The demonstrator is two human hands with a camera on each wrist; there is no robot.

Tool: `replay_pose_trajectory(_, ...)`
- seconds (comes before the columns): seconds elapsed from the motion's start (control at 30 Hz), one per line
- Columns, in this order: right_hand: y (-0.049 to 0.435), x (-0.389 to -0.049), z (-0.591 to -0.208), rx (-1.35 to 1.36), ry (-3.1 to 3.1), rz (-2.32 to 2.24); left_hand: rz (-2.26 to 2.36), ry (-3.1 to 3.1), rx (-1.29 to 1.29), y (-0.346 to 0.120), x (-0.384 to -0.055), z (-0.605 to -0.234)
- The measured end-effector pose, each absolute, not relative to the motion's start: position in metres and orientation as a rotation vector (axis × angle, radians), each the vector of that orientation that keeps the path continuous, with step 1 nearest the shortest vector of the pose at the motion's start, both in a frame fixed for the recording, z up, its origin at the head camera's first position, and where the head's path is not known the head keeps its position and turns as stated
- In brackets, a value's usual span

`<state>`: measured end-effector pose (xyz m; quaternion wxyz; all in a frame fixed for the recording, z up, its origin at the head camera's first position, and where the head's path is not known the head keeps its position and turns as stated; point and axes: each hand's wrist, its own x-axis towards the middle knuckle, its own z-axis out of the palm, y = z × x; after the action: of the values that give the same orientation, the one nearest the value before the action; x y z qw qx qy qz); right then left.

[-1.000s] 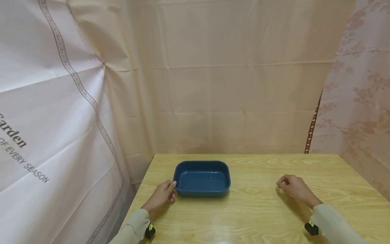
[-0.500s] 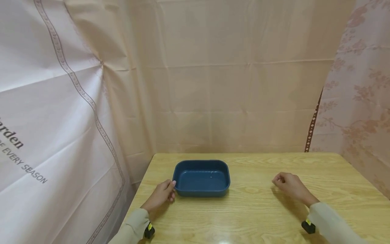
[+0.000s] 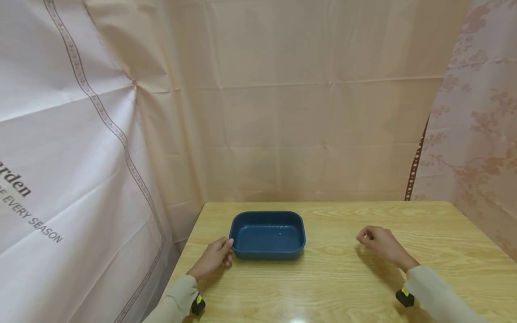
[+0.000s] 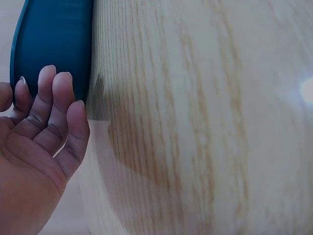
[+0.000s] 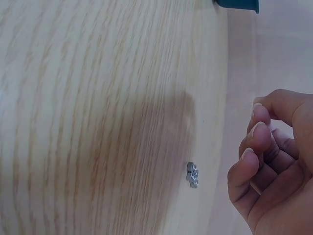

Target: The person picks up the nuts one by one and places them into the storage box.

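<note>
A dark blue rectangular tray [image 3: 268, 256] with rounded corners and raised walls stands on the wooden table, left of the middle. At its near left corner, my left hand [image 3: 212, 256] pinches the rim, thumb on top and the other fingers outside. My right hand [image 3: 383, 244] hovers above the table, well to the right of the tray. Its fingers [image 5: 244, 166] are curled, with thumb and index tips together; anything between them is hidden. In the right wrist view, several small shiny metal pieces [image 5: 192, 175], perhaps nuts, lie clustered on the table near the hand.
The wooden table [image 3: 331, 287] carries a glossy reflection near the front. A beige cloth [image 3: 307, 112] hangs behind it, with a printed white cloth [image 3: 89, 188] on the left and a floral one [image 3: 480, 134] on the right. Small bright specks show inside the tray.
My right hand has drifted a little left, toward the tray, its fingers still curled. My left hand and the tray keep their places.
</note>
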<state>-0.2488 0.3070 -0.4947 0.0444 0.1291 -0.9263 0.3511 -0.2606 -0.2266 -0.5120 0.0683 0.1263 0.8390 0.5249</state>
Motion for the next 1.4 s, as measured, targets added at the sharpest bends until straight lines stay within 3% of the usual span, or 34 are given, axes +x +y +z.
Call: replay_pose_trajectory(1.4,0.273,-0.250,-0.480,0.482,-2.804,1.158,1.624,2.550,0.391,-0.223,-0.258,-0.513)
